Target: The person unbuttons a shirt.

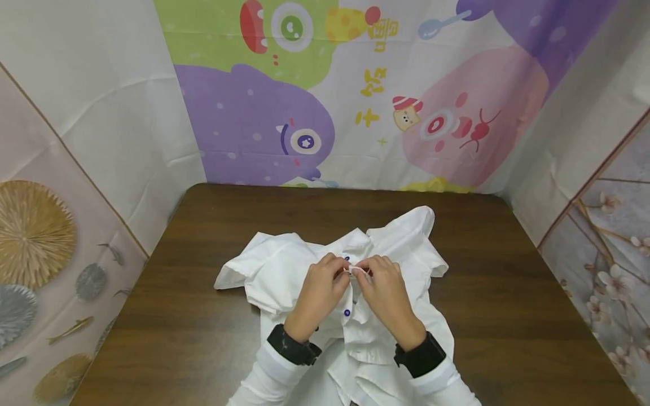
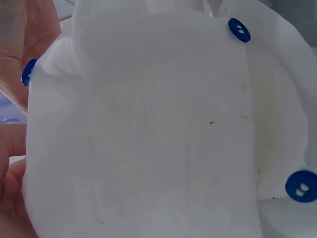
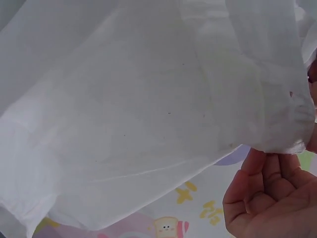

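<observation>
Left white fabric sleeve (image 1: 266, 376): worn long, visibly creased.
Right white fabric sleeve (image 1: 447, 384): worn long, likewise creased.
Left broad black wristband (image 1: 289, 345): fastened beyond the sleeve end, with a small dark piece (image 1: 311, 354) fitted on its inner side.
Right broad black wristband (image 1: 425, 356): shaped alike, similarly fitted.

– where is there room to pass?
– over bare table (image 1: 508, 293) to the left and right of the white shirt (image 1: 284, 269).
– and behind it?
– a narrow band of table, then the printed cloth (image 1: 264, 115) stands in the way.
– through the middle?
– hardly: left hand (image 1: 321, 286) and right hand (image 1: 387, 286) nearly meet, and both sleeved forearms (image 1: 270, 372) block the near side.
</observation>
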Demonstrator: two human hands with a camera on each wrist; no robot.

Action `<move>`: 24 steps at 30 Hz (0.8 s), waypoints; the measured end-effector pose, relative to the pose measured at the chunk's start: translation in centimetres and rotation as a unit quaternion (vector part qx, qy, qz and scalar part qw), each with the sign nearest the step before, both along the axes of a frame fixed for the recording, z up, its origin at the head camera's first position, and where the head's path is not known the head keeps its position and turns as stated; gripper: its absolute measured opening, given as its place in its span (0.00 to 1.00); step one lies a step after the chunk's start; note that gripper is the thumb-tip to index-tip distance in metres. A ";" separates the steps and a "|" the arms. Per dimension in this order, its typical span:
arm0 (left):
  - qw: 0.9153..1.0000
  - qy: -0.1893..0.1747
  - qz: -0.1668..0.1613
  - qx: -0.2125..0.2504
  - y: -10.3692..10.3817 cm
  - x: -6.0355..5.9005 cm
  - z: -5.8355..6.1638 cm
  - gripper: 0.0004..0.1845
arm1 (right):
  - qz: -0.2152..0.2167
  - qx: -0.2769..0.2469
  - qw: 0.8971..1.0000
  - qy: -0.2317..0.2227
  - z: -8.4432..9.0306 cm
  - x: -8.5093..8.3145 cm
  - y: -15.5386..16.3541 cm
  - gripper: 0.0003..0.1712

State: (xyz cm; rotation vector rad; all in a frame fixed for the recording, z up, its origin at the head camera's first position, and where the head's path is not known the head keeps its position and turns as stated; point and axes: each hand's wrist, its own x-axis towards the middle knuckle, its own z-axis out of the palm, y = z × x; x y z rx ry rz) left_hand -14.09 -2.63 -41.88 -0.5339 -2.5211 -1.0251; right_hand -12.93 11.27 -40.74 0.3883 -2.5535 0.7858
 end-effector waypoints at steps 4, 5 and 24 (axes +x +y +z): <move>0.999 -0.019 -0.004 0.027 -0.2 0.2 -0.1 0.04 | -0.021 -0.005 1.000 0.008 -0.1 -0.2 0.2 0.05; 0.999 -0.025 -0.004 0.034 -0.2 0.3 -0.1 0.04 | -0.026 -0.006 1.000 0.005 -0.1 -0.3 0.3 0.05; 0.994 -0.048 0.026 0.097 -1.6 1.6 -1.0 0.05 | -0.046 0.054 0.997 -0.027 -0.7 0.3 1.9 0.10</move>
